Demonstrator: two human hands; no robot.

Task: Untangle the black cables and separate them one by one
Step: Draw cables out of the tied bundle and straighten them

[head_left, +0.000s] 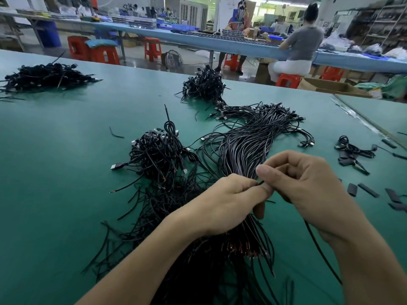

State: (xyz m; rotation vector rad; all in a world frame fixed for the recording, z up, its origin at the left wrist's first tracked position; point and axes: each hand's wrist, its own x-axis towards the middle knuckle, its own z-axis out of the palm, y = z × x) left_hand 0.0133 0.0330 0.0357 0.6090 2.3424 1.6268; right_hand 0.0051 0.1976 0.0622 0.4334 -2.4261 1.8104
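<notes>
A thick bundle of black cables [248, 139] runs from USB plugs at the far right down toward me. My left hand [222, 205] grips this bundle near its bare-wire ends, fingers curled round it. My right hand [301, 183] pinches a single black cable [319, 247] right beside the left thumb; that cable hangs down under my right wrist. A tangled knot of cables [158, 155] lies left of the bundle, and loose cables [154, 216] spread under my left forearm.
More black cable heaps sit at the far left [46, 77] and far centre [204, 84] of the green table [61, 172]. A small coil [350, 150] and short black sleeve pieces [370, 190] lie at the right. People sit at a blue bench behind.
</notes>
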